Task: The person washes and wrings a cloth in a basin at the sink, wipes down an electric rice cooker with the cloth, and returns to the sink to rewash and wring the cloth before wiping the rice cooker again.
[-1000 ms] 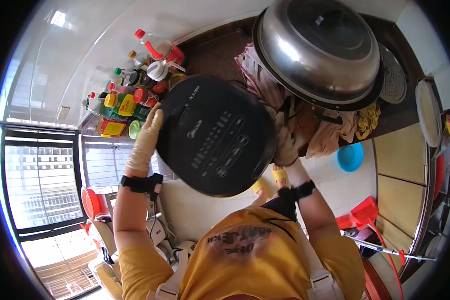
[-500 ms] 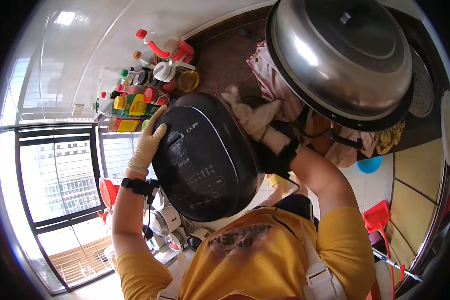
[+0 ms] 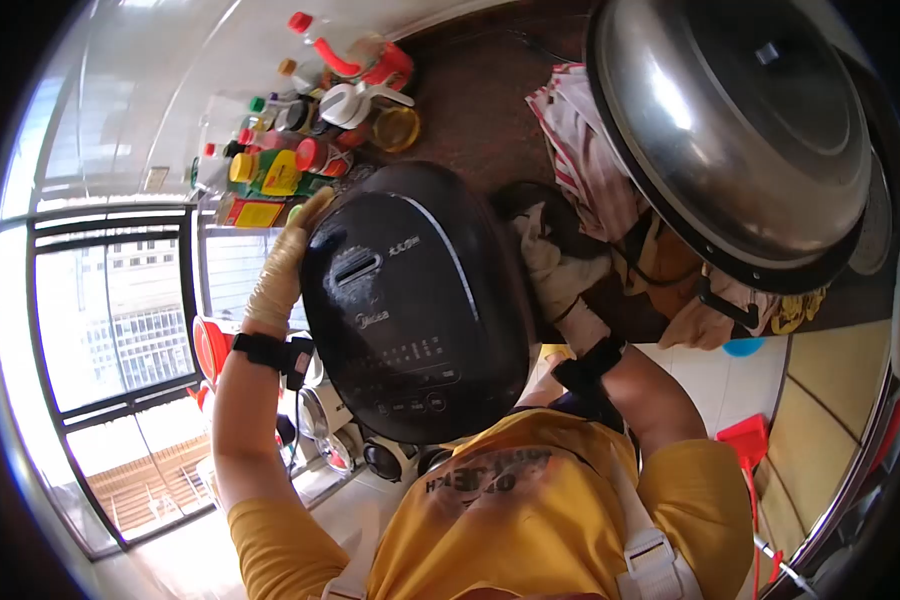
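Note:
A black rice cooker (image 3: 420,310) with a glossy lid is tilted in front of my body. My left hand (image 3: 295,255), in a pale thin glove, grips its left edge. To the right of the cooker, my right hand (image 3: 560,265) is wrapped round a pale, stained cloth, which hides most of its fingers. A dark round item (image 3: 525,205) lies on the counter just behind that hand.
Bottles (image 3: 270,172) and an oil jug (image 3: 398,128) stand along the wall at left. A large domed pan lid (image 3: 730,120) sits at back right, with a striped cloth (image 3: 585,150) beside it. A red dustpan (image 3: 745,440) is on the floor.
My right hand has come over the cooker's far side with the cloth, then moved back off to its right. The cooker has turned and tilted in my left hand's grip.

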A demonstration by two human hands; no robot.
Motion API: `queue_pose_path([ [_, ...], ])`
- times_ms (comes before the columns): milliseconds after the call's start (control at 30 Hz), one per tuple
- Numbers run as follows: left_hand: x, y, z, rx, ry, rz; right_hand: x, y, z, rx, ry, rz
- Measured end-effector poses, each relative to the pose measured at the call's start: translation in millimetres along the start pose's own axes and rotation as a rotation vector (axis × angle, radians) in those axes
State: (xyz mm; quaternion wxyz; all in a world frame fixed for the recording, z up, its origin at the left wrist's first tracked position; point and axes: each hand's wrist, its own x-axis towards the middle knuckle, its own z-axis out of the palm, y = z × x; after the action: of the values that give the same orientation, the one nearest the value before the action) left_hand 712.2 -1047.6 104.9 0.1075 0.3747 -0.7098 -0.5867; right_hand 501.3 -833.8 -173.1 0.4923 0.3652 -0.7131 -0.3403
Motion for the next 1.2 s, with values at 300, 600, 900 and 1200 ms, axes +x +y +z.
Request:
queue_pose_path([
  [300,-147,-170,83,-1.1,0.249,-0.216,-17,-50,20,0.102,0.208,0.39],
  [600,-146,-190,94,-1.238,0.271,-0.093,-37,56,3,1.6,-0.562,-0.154],
  [900,-241,-213,23,-1.135,0.226,0.036,-89,54,-105,1.571,-0.607,-0.138],
  [1200,-372,-237,-136,-1.023,0.484,0.167,-37,-13,-291,1.666,-0.512,-0.19],
])
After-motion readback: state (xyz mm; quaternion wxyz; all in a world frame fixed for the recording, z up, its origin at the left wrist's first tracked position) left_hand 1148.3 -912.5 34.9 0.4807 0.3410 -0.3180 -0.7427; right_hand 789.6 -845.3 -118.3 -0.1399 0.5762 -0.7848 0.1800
